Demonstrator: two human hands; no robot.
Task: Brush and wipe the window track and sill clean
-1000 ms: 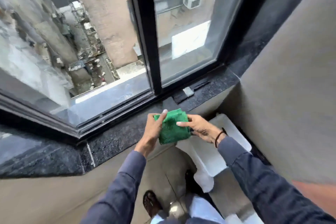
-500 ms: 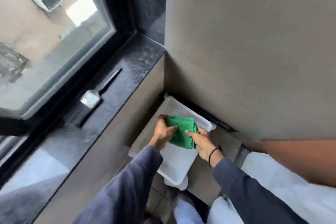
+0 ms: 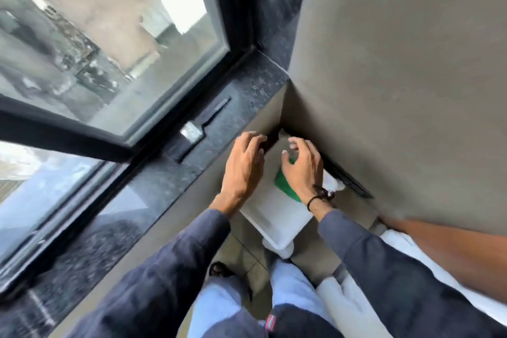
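Note:
A folded green cloth (image 3: 285, 186) lies in a white plastic tray (image 3: 274, 217) below the sill, in the corner by the wall. My right hand (image 3: 304, 167) hovers over the cloth with fingers apart, hiding most of it. My left hand (image 3: 244, 164) is spread open beside it, over the tray's left edge, holding nothing. A black brush with a silver ferrule (image 3: 192, 132) rests on the speckled black stone sill (image 3: 153, 184). The dark window track (image 3: 68, 230) runs along the glass at the left.
A beige wall (image 3: 397, 90) closes in the right side. White bedding (image 3: 345, 302) and an orange wooden edge (image 3: 461, 247) sit at the lower right. My legs and a sandalled foot (image 3: 219, 271) stand on the tiled floor below the tray.
Both hands carried the green cloth from in front of the sill down to the white tray and let go of it. Now the fingers are spread above it. The view swung right and down.

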